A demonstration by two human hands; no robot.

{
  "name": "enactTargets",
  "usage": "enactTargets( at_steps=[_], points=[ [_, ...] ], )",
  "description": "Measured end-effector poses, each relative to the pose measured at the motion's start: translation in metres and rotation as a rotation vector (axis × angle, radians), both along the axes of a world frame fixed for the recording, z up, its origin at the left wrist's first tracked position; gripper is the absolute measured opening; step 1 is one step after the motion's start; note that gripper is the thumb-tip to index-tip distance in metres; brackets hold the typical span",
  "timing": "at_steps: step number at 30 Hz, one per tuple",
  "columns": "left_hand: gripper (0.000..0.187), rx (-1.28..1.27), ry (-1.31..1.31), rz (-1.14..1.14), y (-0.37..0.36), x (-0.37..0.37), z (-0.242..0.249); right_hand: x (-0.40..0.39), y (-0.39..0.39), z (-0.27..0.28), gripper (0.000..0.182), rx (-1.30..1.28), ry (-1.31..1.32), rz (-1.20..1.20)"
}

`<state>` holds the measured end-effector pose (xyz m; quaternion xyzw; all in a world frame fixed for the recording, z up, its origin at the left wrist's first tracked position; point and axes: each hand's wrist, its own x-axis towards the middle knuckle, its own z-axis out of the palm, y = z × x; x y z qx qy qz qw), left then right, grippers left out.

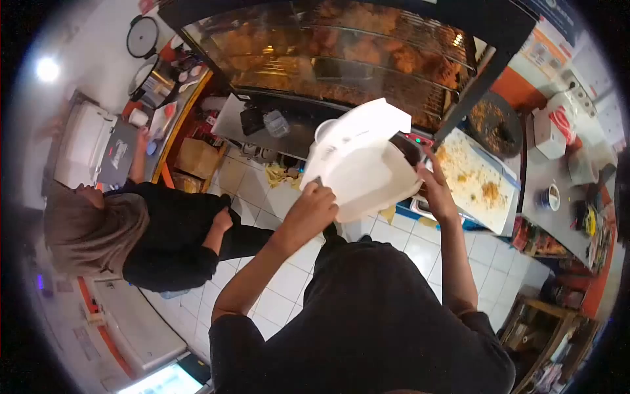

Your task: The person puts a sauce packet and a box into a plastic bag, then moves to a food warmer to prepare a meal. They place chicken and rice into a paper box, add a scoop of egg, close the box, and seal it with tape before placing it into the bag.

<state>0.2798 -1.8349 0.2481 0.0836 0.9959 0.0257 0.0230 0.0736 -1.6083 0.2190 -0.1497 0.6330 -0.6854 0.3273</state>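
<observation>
Together, both hands [314,211] [438,187] grip the box [371,172].

No text can be read for certain: small print on the white cardboard box [367,167] at centre, pale script on the dark grey panel [117,154] at left, both blurred.

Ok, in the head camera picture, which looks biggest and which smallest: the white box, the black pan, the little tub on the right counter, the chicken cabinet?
1. Chicken cabinet
2. White box
3. Black pan
4. Little tub
</observation>
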Motion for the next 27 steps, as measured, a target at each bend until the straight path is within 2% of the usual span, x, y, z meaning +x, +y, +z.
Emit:
enactTargets(
  at_steps=[1, 3, 5, 7, 8, 10, 11, 12, 13, 14, 15, 16, 17, 18, 19, 21, 22, 26, 27],
  points=[
    [0.011, -0.011, -0.027, 0.024, -0.005, 0.001, -0.007, -0.004, -0.001, -0.007, 0.053, 0.091, 0.036, 0.077],
    [0.018, 0.041, 0.028, 0.079, -0.013, 0.005, -0.016, -0.007, -0.005, -0.033, 0.049, 0.1, 0.015, 0.143],
    [0.025, 0.089, 0.083, 0.145, -0.014, 0.004, -0.012, 0.004, -0.013, -0.036, 0.048, 0.06, 0.046, 0.077],
    [0.047, -0.15, 0.089, 0.17, -0.003, 0.001, 0.009, 0.019, -0.028, -0.032, 0.047, 0.021, 0.079, 0.025],
    [0.056, 0.031, 0.089, 0.143, -0.002, -0.006, 0.013, 0.026, -0.034, -0.031, 0.045, -0.021, 0.209, 0.004],
    [0.049, 0.983, 0.007, 0.458, 0.013, -0.025, 0.005, 0.045, -0.048, -0.014, 0.048, -0.033, 0.389, -0.003],
    [0.048, 1.23, 0.02, 0.549, 0.015, -0.037, 0.0, 0.051, -0.056, -0.009, 0.048, -0.039, 0.386, 0.004],
    [0.046, 1.48, 0.034, 0.639, 0.013, -0.046, -0.007, 0.058, -0.064, -0.005, 0.052, -0.046, 0.614, 0.021],
    [0.046, 1.477, 0.039, 0.645, 0.009, -0.052, -0.014, 0.061, -0.068, -0.001, 0.057, -0.053, 0.846, 0.034],
    [0.045, 1.507, 0.192, 0.728, 0.003, -0.057, -0.021, 0.061, -0.068, 0.005, 0.064, 0.03, 0.935, 0.151],
    [0.043, 1.533, 0.344, 0.812, -0.002, -0.058, -0.028, 0.062, -0.072, 0.009, 0.064, 0.028, 0.935, 0.155],
    [0.043, 1.534, 0.346, 0.816, -0.007, -0.057, -0.034, 0.063, -0.077, 0.012, 0.064, -0.02, 0.974, 0.212],
    [0.04, 1.646, 0.389, 0.841, -0.012, -0.055, -0.04, 0.065, -0.081, 0.013, 0.063, -0.065, 1.01, 0.271],
    [0.037, 1.759, 0.433, 0.867, -0.016, -0.051, -0.044, 0.067, -0.089, 0.004, 0.064, -0.145, 0.956, 0.218],
    [0.037, 1.761, 0.436, 0.873, -0.023, -0.047, -0.048, 0.066, -0.093, 0.004, 0.064, -0.145, 0.955, 0.224],
    [0.033, 2.144, 0.406, 0.711, -0.038, -0.038, -0.042, 0.065, -0.102, 0.017, 0.061, -0.187, 1.082, 0.333],
    [0.032, 2.226, 0.409, 0.709, -0.042, -0.03, -0.037, 0.064, -0.106, 0.017, 0.061, -0.19, 1.08, 0.339],
    [0.034, 2.179, 0.462, 0.63, -0.054, -0.021, -0.034, 0.069, -0.125, 0.022, 0.052, -0.068, 1.238, 0.349],
    [0.035, 2.076, 0.485, 0.669, -0.053, -0.022, -0.031, 0.072, -0.133, 0.024, 0.049, 0.008, 1.277, 0.348]
  ],
)
